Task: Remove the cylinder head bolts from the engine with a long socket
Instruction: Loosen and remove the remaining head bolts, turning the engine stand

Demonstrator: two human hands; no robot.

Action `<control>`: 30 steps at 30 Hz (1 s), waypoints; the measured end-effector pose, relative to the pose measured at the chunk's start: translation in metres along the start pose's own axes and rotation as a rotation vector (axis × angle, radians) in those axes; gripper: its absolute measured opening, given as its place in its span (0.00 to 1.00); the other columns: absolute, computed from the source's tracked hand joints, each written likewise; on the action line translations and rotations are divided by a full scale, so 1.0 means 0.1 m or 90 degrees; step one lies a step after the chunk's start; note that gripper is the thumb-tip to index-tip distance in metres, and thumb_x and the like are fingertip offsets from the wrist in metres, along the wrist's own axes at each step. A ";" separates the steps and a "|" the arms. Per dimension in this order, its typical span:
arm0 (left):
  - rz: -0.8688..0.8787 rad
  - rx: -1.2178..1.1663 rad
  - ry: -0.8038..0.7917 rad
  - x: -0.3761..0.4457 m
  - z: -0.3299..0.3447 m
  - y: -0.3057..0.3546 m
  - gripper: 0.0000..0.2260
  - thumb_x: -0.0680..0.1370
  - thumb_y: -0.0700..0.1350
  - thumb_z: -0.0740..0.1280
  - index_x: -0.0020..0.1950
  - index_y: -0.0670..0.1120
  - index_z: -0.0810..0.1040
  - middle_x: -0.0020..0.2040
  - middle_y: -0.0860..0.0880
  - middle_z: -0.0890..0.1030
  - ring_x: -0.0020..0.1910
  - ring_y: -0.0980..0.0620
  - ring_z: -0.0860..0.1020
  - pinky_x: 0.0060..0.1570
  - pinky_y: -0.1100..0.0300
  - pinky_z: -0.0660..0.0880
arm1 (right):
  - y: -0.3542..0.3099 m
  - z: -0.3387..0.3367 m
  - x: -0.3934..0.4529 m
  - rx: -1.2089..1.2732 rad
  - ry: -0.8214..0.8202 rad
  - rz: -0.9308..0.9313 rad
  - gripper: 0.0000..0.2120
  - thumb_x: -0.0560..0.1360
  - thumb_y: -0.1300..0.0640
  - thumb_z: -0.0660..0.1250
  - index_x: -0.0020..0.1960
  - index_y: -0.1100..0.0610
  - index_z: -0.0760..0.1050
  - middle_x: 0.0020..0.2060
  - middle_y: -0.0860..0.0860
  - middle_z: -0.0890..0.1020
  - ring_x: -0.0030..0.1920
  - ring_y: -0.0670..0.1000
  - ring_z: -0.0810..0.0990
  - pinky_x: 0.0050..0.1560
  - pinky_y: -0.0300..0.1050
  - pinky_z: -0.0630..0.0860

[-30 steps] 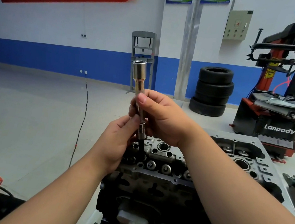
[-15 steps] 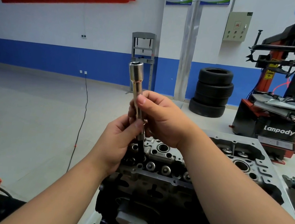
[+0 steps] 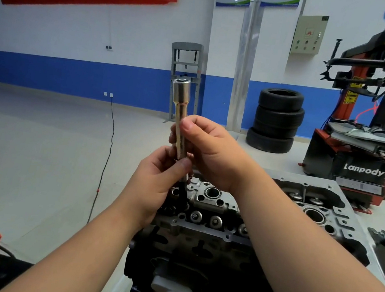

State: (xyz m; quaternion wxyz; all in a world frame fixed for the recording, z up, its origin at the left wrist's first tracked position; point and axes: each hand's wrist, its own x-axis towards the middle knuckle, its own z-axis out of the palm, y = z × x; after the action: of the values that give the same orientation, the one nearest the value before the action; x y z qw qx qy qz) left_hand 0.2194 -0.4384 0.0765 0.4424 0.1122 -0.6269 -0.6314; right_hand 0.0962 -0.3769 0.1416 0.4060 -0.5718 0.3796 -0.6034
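Long socket [image 3: 180,117] in both hands, over engine [image 3: 221,214]

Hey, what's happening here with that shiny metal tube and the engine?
A person is working over an engine's cylinder head. Both hands hold a long socket upright above it: the right hand grips the middle, the left hand pinches near its lower end. A dark shaft, likely a bolt, hangs from the socket's bottom just above the head.
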 end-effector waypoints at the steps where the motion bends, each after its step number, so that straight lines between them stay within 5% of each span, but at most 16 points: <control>1: -0.011 -0.007 -0.006 0.00 0.00 0.01 0.09 0.77 0.54 0.72 0.51 0.51 0.86 0.43 0.49 0.84 0.42 0.53 0.81 0.46 0.60 0.79 | 0.00 0.01 0.00 -0.002 0.005 0.008 0.10 0.78 0.48 0.65 0.45 0.52 0.82 0.40 0.50 0.82 0.40 0.49 0.80 0.39 0.41 0.76; 5: -0.031 -0.025 -0.030 -0.01 -0.02 0.03 0.14 0.79 0.55 0.64 0.47 0.52 0.88 0.43 0.45 0.85 0.40 0.50 0.82 0.44 0.60 0.80 | -0.01 0.00 -0.01 -0.020 -0.006 0.043 0.16 0.79 0.43 0.62 0.46 0.51 0.84 0.39 0.47 0.82 0.36 0.46 0.78 0.29 0.38 0.70; 9: -0.026 -0.004 -0.020 -0.01 0.00 0.03 0.11 0.73 0.59 0.70 0.47 0.56 0.88 0.40 0.50 0.84 0.41 0.53 0.82 0.45 0.61 0.80 | -0.02 0.00 -0.02 -0.025 -0.013 0.032 0.15 0.78 0.43 0.62 0.51 0.53 0.81 0.39 0.49 0.81 0.37 0.47 0.77 0.31 0.40 0.70; 13: 0.011 0.021 -0.006 -0.01 0.02 0.00 0.09 0.77 0.52 0.72 0.52 0.48 0.83 0.39 0.52 0.84 0.41 0.55 0.81 0.47 0.62 0.78 | -0.01 0.01 -0.02 -0.024 -0.014 -0.008 0.06 0.77 0.50 0.65 0.47 0.53 0.75 0.38 0.51 0.82 0.40 0.53 0.77 0.34 0.44 0.68; 19: -0.033 -0.022 -0.022 -0.02 -0.01 0.04 0.16 0.78 0.59 0.66 0.47 0.49 0.86 0.42 0.46 0.84 0.40 0.51 0.82 0.45 0.60 0.80 | -0.01 0.00 -0.01 -0.032 -0.021 0.028 0.13 0.81 0.46 0.61 0.48 0.53 0.79 0.40 0.50 0.83 0.35 0.50 0.77 0.32 0.45 0.65; 25: -0.001 0.011 -0.013 -0.01 0.02 0.02 0.12 0.74 0.53 0.68 0.51 0.49 0.84 0.39 0.51 0.84 0.41 0.55 0.82 0.47 0.62 0.78 | -0.01 0.01 -0.02 -0.012 -0.017 0.012 0.11 0.78 0.47 0.64 0.50 0.54 0.79 0.40 0.51 0.82 0.40 0.51 0.79 0.33 0.40 0.74; 30: 0.021 0.037 -0.009 -0.01 0.03 0.00 0.13 0.77 0.55 0.71 0.53 0.46 0.82 0.42 0.52 0.86 0.43 0.56 0.83 0.48 0.62 0.79 | 0.00 0.02 0.00 -0.006 -0.009 -0.011 0.08 0.77 0.50 0.66 0.41 0.50 0.79 0.38 0.52 0.81 0.39 0.53 0.79 0.35 0.42 0.75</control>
State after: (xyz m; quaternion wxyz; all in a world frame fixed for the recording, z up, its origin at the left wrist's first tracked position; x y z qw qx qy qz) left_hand 0.2182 -0.4356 0.0762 0.4449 0.1104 -0.6495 -0.6066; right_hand 0.0984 -0.3766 0.1412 0.4004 -0.5815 0.3746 -0.6010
